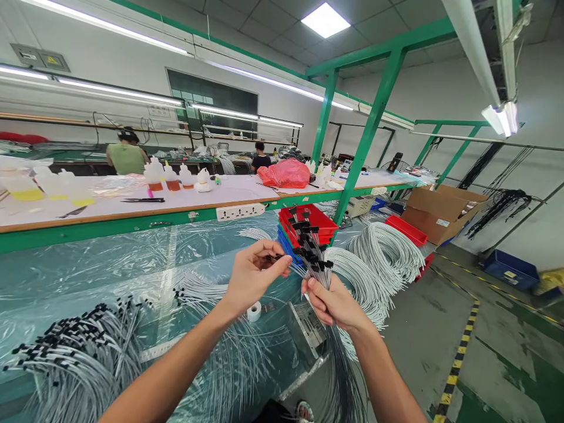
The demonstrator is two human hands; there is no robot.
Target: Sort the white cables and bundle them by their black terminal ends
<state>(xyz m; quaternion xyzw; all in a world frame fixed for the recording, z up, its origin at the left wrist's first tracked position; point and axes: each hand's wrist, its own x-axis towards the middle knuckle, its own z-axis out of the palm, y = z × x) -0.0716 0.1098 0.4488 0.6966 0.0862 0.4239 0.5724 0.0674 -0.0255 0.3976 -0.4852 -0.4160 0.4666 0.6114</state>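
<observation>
My right hand (pixel 330 302) is wrapped round a bundle of thin grey cables just under their black connectors (pixel 311 244). The bundle's dark lengths (pixel 343 376) hang down past the table edge. To the left of the connectors, my left hand (pixel 255 273) has its thumb and fingers pinched together around a small black connector (pixel 274 257). Whether a cable runs from that connector is hidden by the fingers. Below the hands sits a metal fixture (pixel 307 329) at the table's edge, with a white tape roll (pixel 254 311) to its left.
A pile of grey cables with black ends (pixel 83 346) lies at the left. Coiled white cables (pixel 383 258) are at the right, near red bins (pixel 324 223). A shelf (pixel 238 189) holds bottles and a red bag (pixel 285 174). Two people sit in the background.
</observation>
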